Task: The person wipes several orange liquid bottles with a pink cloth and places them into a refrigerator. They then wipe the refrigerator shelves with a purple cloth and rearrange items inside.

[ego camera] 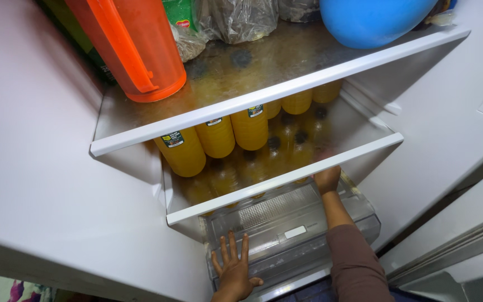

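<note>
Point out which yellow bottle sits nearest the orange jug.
The leftmost yellow bottle in the front row, directly below the orange jug; the others stand further right.

An orange pitcher point(132, 47) stands on the top glass shelf point(264, 59) at ten o'clock — clear plastic bags point(236, 19) at twelve, a blue bowl point(373, 19) at one o'clock. Yellow bottles point(236, 131) lie in a row on the shelf beneath.
</note>
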